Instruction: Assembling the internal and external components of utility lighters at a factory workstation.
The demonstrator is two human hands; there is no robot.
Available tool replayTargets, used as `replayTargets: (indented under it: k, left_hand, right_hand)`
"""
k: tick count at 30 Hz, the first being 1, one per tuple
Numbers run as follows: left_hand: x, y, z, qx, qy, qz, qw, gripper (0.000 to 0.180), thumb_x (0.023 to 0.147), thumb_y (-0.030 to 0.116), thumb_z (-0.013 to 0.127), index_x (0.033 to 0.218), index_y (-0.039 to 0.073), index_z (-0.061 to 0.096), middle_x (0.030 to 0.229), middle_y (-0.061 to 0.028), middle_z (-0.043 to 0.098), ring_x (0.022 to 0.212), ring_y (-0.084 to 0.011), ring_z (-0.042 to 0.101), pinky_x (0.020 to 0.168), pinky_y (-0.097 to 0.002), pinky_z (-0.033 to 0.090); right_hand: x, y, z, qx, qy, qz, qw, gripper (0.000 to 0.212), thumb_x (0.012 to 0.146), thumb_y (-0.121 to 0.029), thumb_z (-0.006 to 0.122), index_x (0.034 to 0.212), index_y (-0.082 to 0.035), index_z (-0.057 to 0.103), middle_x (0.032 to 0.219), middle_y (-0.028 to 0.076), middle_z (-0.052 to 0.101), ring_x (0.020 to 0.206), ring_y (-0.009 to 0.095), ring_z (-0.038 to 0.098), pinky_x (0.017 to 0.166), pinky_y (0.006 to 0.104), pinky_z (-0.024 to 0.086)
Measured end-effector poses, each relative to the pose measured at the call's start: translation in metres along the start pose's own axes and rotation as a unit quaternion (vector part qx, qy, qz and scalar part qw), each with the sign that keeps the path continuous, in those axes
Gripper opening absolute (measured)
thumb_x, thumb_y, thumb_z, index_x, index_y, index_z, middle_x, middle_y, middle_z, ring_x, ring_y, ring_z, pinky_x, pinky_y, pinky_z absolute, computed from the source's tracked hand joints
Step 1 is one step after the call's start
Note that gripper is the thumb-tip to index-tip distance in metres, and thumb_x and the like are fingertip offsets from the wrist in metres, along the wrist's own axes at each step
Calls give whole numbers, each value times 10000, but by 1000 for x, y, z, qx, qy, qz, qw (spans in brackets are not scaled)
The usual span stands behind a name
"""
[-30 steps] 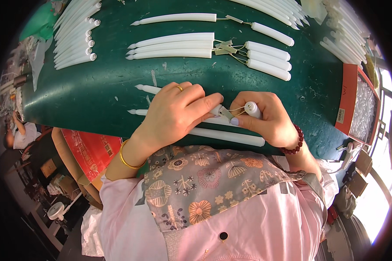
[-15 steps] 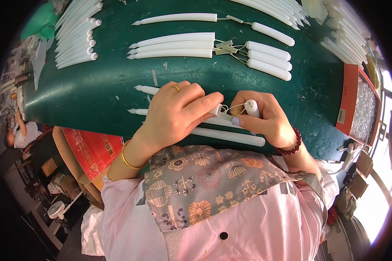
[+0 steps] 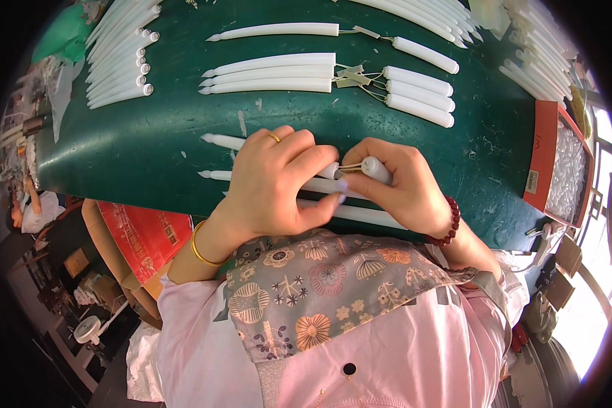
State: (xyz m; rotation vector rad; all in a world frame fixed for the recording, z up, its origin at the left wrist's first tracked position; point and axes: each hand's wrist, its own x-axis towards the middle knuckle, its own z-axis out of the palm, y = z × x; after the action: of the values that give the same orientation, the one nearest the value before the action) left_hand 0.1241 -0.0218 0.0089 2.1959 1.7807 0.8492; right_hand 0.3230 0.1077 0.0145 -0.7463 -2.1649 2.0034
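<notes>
A white LED taper candle (image 3: 220, 141), its pointed tip to the left, lies under my left hand (image 3: 272, 180), whose fingers are wrapped round it. From the candle's right end, thin pale wires (image 3: 350, 166) run to a short white tube (image 3: 376, 170). My right hand (image 3: 404, 180) grips this tube, thumb toward the wires. Just nearer to me, a second taper candle (image 3: 214, 175) passes beneath both hands, partly hidden. Closer still, another white stick (image 3: 367, 215) lies along the table edge, its left part covered by my left hand.
Farther back on the green table (image 3: 156, 143) lie several candles (image 3: 272, 68) wired to short tubes (image 3: 421, 92). White sticks are piled at the far left (image 3: 119, 75) and far right (image 3: 537, 68). A red box (image 3: 540, 160) of small clear pieces stands at the right edge.
My right hand has moved left with the short tube, closer to my left hand. The wires now look straighter. The held candle's tip has shifted slightly left, and my left thumb has moved outward.
</notes>
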Motion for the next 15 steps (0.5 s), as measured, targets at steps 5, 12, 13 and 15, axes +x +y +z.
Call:
replayTargets:
  k: [5, 12, 13, 15]
  left_hand:
    - [-3, 1, 6, -3, 59, -67, 996, 402, 709, 412, 838, 778, 112, 580, 720, -30, 507, 634, -252, 525, 578, -388, 389]
    - [-11, -6, 5, -14, 67, -71, 995, 362, 789, 360, 793, 726, 101, 548, 668, -45, 492, 590, -276, 523, 535, -394, 396]
    - [-10, -2, 5, -23, 62, -108, 992, 320, 814, 331, 776, 769, 88, 572, 684, -52, 509, 607, -289, 547, 544, -400, 424]
    - [-5, 3, 6, -32, 58, -144, 987, 280, 840, 301, 759, 813, 76, 596, 701, -59, 525, 624, -303, 571, 553, -406, 453]
  right_hand:
    - [2, 8, -8, 43, -70, -53, 995, 564, 928, -315, 839, 1297, 35, 596, 889, 47, 589, 762, 105, 523, 698, 257, 450]
    - [-6, 10, 0, -53, -45, -109, 992, 562, 948, -88, 748, 1421, 45, 475, 1162, 145, 656, 966, 223, 667, 838, 330, 545]
    - [-7, 14, 4, -106, 0, -175, 979, 527, 948, -8, 715, 1416, 43, 479, 1255, 176, 676, 1068, 270, 715, 911, 363, 573]
    - [-8, 10, 7, -112, 13, -169, 979, 513, 940, 48, 689, 1409, 41, 482, 1332, 202, 655, 1156, 310, 702, 971, 375, 563]
